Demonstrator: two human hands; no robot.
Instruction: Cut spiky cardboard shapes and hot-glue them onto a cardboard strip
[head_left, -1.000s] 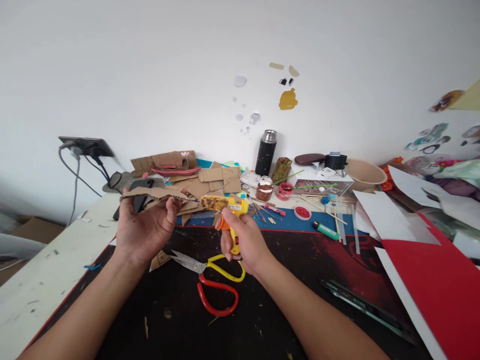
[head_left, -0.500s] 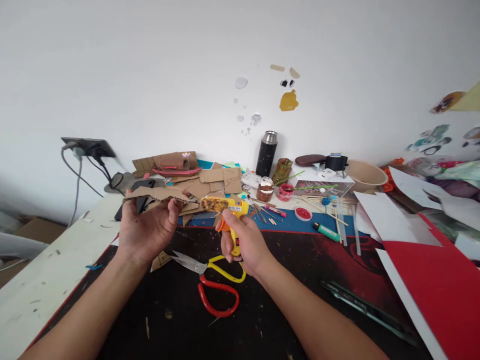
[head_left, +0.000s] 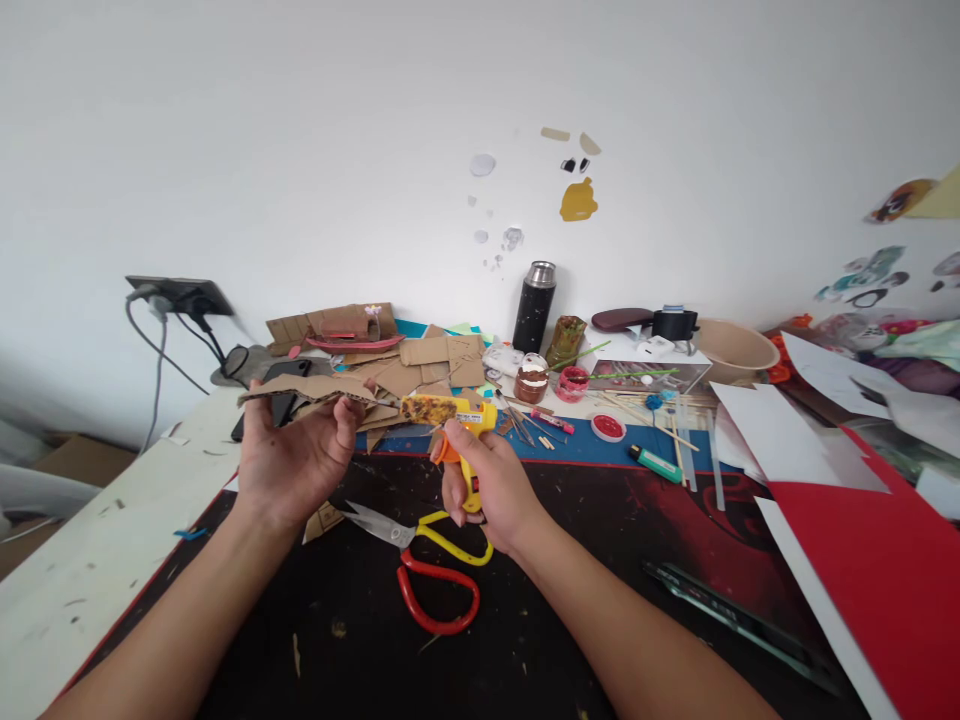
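Note:
My left hand [head_left: 292, 460], palm up, holds a wavy-edged cardboard piece [head_left: 307, 387] between thumb and fingers. A yellow glue gun [head_left: 469, 430] with a stained front is gripped in my right hand [head_left: 487, 480], its nozzle pointing left at the right end of the cardboard. Whether the tip touches the cardboard is hard to tell. Below both hands, scissors [head_left: 406, 535] with one yellow and one red handle lie on the black mat [head_left: 360, 640].
Cardboard scraps [head_left: 424, 360] are piled behind my hands. Farther back stand a black thermos [head_left: 535, 305] and paint jars [head_left: 531, 380]. A green glue stick [head_left: 655, 464], a cutter [head_left: 739, 620] and red paper [head_left: 862, 570] lie right.
The cardboard in my left hand has tilted slightly and shifted a little left. The glue gun stays in my right hand in nearly the same place.

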